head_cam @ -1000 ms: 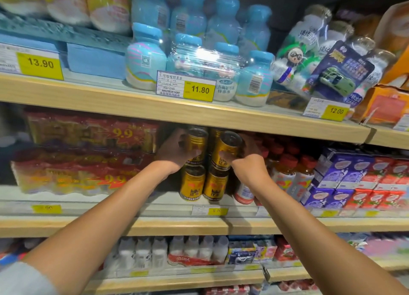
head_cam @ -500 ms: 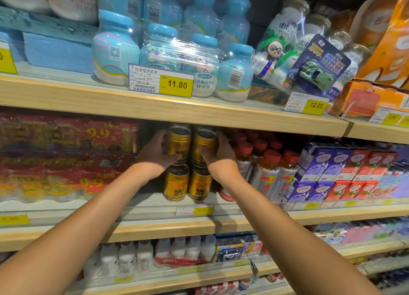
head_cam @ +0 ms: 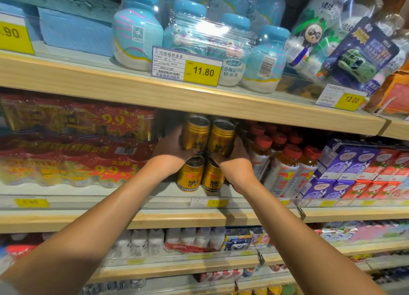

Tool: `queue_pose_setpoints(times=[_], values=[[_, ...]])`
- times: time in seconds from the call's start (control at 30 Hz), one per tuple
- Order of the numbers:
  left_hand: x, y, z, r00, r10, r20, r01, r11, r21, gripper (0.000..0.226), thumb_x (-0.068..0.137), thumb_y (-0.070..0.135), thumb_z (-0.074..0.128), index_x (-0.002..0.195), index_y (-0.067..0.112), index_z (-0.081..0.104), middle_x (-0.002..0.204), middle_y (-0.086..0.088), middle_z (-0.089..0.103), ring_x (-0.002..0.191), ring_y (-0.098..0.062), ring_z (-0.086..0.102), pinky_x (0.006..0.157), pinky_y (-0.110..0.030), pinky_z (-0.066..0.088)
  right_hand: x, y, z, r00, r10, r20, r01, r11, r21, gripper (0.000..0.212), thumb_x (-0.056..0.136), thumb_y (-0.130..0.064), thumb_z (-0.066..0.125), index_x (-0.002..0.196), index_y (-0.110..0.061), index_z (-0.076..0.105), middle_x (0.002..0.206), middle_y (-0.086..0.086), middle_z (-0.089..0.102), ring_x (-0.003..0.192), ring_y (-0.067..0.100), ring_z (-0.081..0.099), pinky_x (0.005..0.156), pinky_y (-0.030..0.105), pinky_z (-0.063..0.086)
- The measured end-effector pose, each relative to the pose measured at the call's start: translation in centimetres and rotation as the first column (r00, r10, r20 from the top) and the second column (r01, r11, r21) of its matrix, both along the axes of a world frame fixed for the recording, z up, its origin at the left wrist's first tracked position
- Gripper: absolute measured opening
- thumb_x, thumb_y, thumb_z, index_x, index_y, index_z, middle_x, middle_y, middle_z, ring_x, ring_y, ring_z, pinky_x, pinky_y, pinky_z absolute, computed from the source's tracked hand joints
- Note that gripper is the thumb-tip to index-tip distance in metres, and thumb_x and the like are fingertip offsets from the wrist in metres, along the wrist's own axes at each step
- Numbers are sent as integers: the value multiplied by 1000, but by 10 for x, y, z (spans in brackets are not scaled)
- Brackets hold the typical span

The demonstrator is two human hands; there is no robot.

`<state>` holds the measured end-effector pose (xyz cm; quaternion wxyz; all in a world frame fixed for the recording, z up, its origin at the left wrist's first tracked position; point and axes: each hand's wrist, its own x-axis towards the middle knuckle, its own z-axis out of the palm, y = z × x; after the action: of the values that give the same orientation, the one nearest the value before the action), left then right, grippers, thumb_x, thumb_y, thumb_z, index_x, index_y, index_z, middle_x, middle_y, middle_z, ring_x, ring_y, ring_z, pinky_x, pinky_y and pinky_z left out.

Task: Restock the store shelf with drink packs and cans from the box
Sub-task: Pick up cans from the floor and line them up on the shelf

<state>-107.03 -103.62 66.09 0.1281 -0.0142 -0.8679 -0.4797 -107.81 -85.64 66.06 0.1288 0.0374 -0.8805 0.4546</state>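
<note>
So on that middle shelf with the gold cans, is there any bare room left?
A bare strip of shelf runs in front of the red shrink-wrapped packs, left of the gold cans. Right of the cans it is crowded: red-capped bottles, then purple cartons. The top cans, held by the left hand and right hand, nearly meet the shelf above.

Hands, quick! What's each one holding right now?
Left hand: closed on the upper left gold can.
Right hand: closed on the upper right gold can.
</note>
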Motion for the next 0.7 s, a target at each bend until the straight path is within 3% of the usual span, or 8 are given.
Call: queue_pose_setpoints(times=[0.17, 0.23, 0.27, 0.4, 0.47, 0.53, 0.6, 0.7], values=[[17, 5, 5, 999, 45, -13, -46, 998, -48, 81, 86, 30, 74, 151, 31, 26, 151, 2, 42, 135, -24, 44, 98, -32, 37, 9, 4, -2, 998, -36, 46, 38, 998, -43, 70, 76, -36, 78, 136, -18, 48, 123, 5, 65, 106, 22, 62, 90, 39, 54], [34, 5, 5, 997, 72, -29, -73, 996, -49, 88, 87, 31, 73, 155, 31, 17, 158, 2, 32, 141, -23, 37, 104, -32, 35, 21, 4, -2, 994, -64, 85, 63, 998, 15, 34, 82, -33, 76, 87, -4, 59, 75, 8, 62, 64, 18, 55, 60, 32, 46], [42, 5, 4, 996, 75, -42, -78, 995, -59, 91, 88, 33, 72, 156, 30, 12, 160, 2, 29, 141, -22, 38, 104, -31, 36, 28, 4, -2, 995, -79, 63, 77, 996, 39, 37, 85, -34, 74, 72, -6, 53, 65, 6, 54, 55, 17, 48, 53, 30, 38], [78, 5, 10, 991, 115, -69, -125, 979, -158, 89, 89, 44, 67, 157, 24, 13, 147, -8, 48, 119, -24, 59, 86, -31, 48, 62, 2, 7, 997, -62, -47, 68, 988, 137, 46, 86, -48, 71, 102, -12, 48, 103, 3, 54, 86, 13, 55, 65, 25, 42], [96, 8, 15, 990, 117, -83, -130, 976, -175, 85, 89, 46, 66, 155, 22, 18, 150, -7, 43, 130, -22, 49, 97, -34, 46, 78, 3, 9, 997, -7, -77, 17, 992, 125, 60, 86, -52, 69, 125, -13, 45, 129, 4, 52, 116, 17, 53, 88, 29, 48], [122, 10, 19, 988, 81, -134, -104, 980, -172, 85, 91, 44, 65, 156, 22, 15, 160, -2, 27, 145, -18, 30, 111, -35, 35, 103, 5, 15, 993, 52, -109, -38, 992, 124, 87, 86, -56, 67, 153, -17, 27, 159, 0, 32, 146, 16, 31, 117, 35, 34], [153, 10, 20, 982, 47, -184, -79, 982, -169, 87, 91, 43, 64, 157, 26, 10, 164, 6, 14, 150, -11, 14, 119, -34, 25, 135, 5, 19, 985, 97, -145, -75, 986, 150, 95, 89, -51, 67, 160, -19, 13, 166, -4, 15, 152, 11, 15, 120, 28, 18], [202, 8, 15, 977, 25, -211, -65, 981, -184, 85, 92, 43, 64, 157, 30, 12, 164, 9, 11, 150, -5, 6, 120, -32, 22, 182, 5, 16, 969, 166, -185, -128, 971, 200, 93, 90, -50, 66, 160, -19, 12, 167, -4, 13, 152, 11, 13, 116, 24, 15]])
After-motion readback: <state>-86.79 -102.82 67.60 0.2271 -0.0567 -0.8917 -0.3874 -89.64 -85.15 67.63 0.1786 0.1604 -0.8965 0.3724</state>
